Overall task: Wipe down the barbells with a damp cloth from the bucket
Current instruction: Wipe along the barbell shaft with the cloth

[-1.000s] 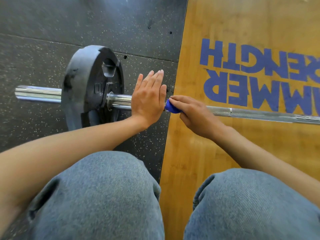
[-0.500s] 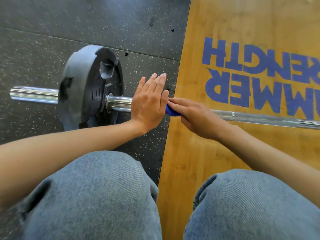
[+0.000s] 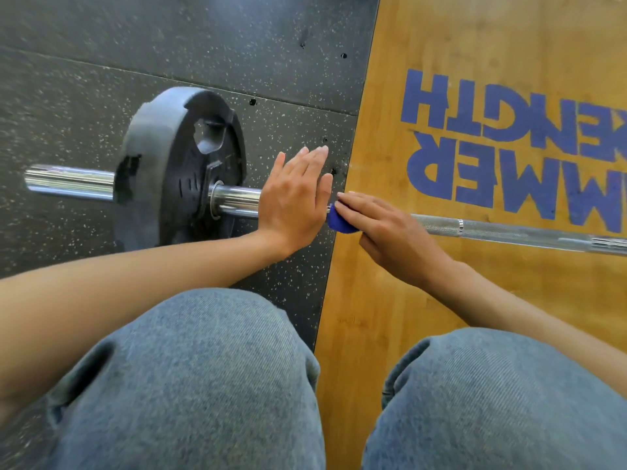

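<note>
Since the earlier frame, the blue cloth [image 3: 341,221] has been brought closer to the left hand [image 3: 294,201], and the black weight plate [image 3: 179,167] is seen turned a little; at the left, on the dark rubber floor [image 3: 68,96], the plate is carried on the barbell [image 3: 509,232]; the left hand is laid flat on the sleeve, fingers straight; the cloth is held on the shaft under the curled right hand [image 3: 390,232], above the wooden platform [image 3: 441,45].
</note>
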`<state>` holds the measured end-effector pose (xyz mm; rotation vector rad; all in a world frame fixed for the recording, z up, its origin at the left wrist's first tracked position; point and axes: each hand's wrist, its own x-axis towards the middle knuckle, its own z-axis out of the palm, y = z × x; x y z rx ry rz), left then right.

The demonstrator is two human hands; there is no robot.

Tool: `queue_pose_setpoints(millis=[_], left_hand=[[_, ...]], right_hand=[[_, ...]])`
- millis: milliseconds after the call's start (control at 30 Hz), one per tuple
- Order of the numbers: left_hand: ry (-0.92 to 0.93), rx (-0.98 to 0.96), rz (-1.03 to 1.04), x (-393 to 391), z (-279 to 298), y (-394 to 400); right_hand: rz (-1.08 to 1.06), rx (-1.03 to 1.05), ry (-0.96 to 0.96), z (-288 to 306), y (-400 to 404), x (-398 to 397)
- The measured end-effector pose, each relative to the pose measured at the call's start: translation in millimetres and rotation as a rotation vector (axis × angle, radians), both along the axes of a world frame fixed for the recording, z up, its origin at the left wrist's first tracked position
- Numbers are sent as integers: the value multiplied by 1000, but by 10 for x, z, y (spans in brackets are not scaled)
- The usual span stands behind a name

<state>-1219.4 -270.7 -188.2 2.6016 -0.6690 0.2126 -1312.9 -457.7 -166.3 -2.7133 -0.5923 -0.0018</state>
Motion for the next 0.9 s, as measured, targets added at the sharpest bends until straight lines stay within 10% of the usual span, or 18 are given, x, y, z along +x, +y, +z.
queue_pose_setpoints(millis=[600,900], left_hand=[[177,149,130,1221,67,-611],[158,177,64,1497,122,-703]], right_hand=[[-577,-38,-231,-335,-390,714],[-409,-128,-101,-222,-561,1375]])
